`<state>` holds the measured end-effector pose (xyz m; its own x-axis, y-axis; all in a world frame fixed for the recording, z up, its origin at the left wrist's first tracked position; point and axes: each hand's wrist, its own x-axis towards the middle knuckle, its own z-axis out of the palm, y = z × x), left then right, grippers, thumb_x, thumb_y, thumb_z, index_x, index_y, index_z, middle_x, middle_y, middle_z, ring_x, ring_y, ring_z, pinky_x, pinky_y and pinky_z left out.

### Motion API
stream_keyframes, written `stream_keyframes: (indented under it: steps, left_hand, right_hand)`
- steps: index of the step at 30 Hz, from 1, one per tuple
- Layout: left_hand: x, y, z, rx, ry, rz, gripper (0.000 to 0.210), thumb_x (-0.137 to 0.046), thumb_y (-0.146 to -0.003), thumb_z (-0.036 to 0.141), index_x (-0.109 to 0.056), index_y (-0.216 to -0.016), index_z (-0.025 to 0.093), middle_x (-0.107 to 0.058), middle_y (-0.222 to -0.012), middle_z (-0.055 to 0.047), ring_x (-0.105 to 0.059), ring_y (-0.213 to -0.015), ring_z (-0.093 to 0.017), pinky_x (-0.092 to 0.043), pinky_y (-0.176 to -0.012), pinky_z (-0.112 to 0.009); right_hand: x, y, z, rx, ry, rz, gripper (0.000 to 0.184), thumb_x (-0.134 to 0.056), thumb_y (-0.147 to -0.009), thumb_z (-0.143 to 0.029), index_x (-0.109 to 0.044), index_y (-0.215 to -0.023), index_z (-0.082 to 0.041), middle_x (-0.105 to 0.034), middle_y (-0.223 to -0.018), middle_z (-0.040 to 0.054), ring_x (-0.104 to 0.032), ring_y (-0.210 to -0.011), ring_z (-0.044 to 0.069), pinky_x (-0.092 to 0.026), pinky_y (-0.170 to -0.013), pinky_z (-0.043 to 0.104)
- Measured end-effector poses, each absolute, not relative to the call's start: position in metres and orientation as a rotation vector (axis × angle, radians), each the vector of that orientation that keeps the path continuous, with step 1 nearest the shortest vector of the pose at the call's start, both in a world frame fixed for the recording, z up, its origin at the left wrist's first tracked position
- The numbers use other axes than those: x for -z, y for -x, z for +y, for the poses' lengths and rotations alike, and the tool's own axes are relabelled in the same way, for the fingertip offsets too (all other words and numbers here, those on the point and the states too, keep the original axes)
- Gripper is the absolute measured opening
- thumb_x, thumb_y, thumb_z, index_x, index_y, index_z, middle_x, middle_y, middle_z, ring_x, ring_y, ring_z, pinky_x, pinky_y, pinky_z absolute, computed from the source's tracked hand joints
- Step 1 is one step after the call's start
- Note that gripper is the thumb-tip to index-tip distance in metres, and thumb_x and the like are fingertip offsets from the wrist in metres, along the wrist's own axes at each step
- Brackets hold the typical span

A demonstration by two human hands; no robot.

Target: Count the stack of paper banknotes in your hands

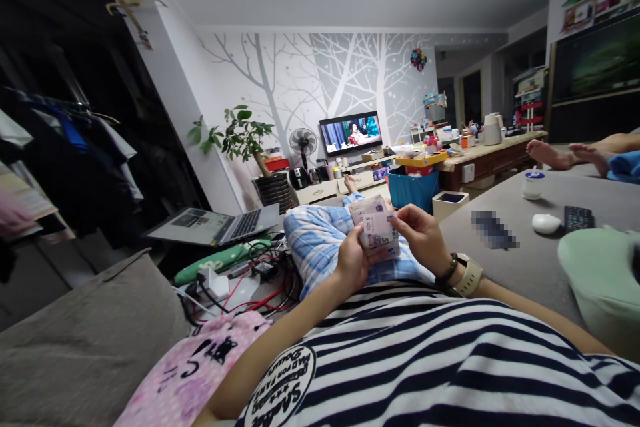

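Several purple-grey banknotes (379, 225) marked with a 5 are bunched together above my lap. My left hand (353, 257) is closed around their lower left side, thumb on the front. At their upper right edge, my right hand (421, 232) pinches a note between thumb and fingers. Some of the notes stick out above and below the front one. Under the hands lie my legs in blue checked trousers (313, 240). A pale watch (468, 275) and a dark bracelet are on my right wrist.
Left of my legs are an open laptop (215, 225), tangled cables (273, 273) and a pink blanket (200, 367). On the sofa to the right lie a pixelated dark object (494, 229), a white mouse (546, 223) and a black remote (579, 219). Another person's feet (567, 155) rest farther right.
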<state>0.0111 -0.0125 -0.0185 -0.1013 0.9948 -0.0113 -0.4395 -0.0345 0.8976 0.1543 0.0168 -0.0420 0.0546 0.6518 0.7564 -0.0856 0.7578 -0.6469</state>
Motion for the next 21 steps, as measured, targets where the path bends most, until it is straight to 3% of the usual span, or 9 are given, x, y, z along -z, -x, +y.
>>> stream_keyframes:
  steps: [12, 21]
  left_hand:
    - [0.0232, -0.0103, -0.0049, -1.441, -0.786, 0.938, 0.038, -0.042, -0.099, 0.028, -0.067, -0.122, 0.010, -0.075, -0.076, -0.007, -0.071, -0.064, -0.021, -0.057, -0.056, -0.030]
    - [0.0231, -0.0117, -0.0054, -1.426, -0.803, 0.941, 0.034, -0.041, -0.098, 0.025, -0.069, -0.111, 0.011, -0.077, -0.082, -0.009, -0.071, -0.065, -0.020, -0.056, -0.052, -0.028]
  right_hand:
    - [0.0467, -0.1522, 0.0270, -0.731, 0.504, -1.423, 0.047, -0.073, -0.077, -0.067, -0.062, -0.071, -0.021, -0.052, -0.063, -0.0019, -0.045, -0.060, 0.014, -0.037, -0.056, 0.029]
    - [0.0424, -0.1529, 0.0209, -0.743, 0.504, -1.442, 0.051, -0.071, -0.076, -0.071, -0.062, -0.069, -0.021, -0.051, -0.059, -0.0023, -0.042, -0.056, 0.013, -0.034, -0.053, 0.029]
